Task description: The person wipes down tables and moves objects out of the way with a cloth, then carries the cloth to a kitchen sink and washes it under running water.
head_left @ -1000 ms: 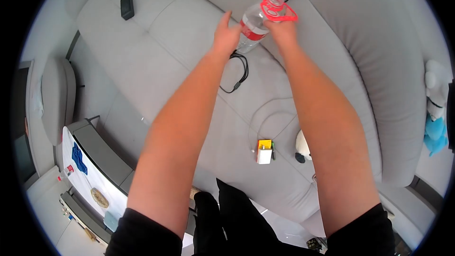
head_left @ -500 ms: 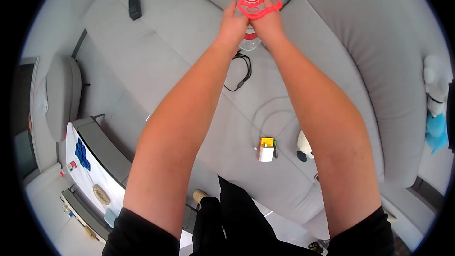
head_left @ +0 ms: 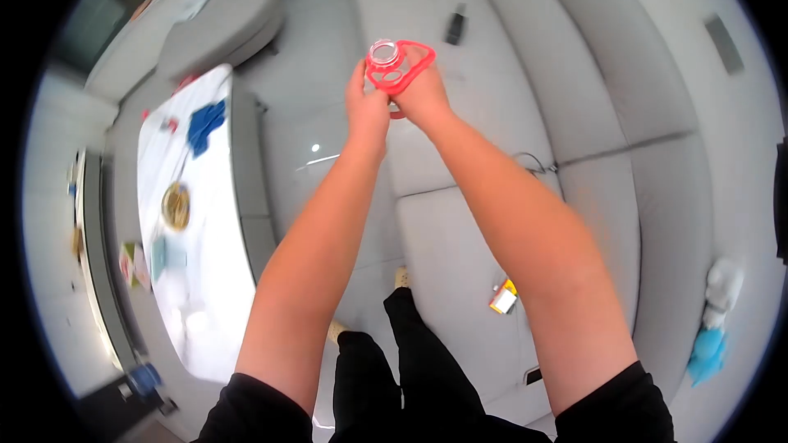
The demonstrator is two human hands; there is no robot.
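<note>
A clear plastic bottle (head_left: 384,53) with a red handle ring (head_left: 419,56) at its neck is held out in front, its open-looking mouth facing the camera. My left hand (head_left: 367,111) wraps its left side. On the right side, my right hand (head_left: 423,94) grips the bottle just under the red handle. Both hands nearly meet around it, and most of the bottle's body is hidden behind them.
A grey sofa (head_left: 460,230) fills the right, bearing a black device (head_left: 455,26), a black cable (head_left: 533,166) and a yellow-and-white box (head_left: 505,297). At left, a white table (head_left: 215,279) holds a blue cloth (head_left: 205,125) and a round golden item (head_left: 175,205).
The view has swung left, bringing the white table closer. Both hands have carried the bottle from over the sofa towards the sofa's floor-side edge.
</note>
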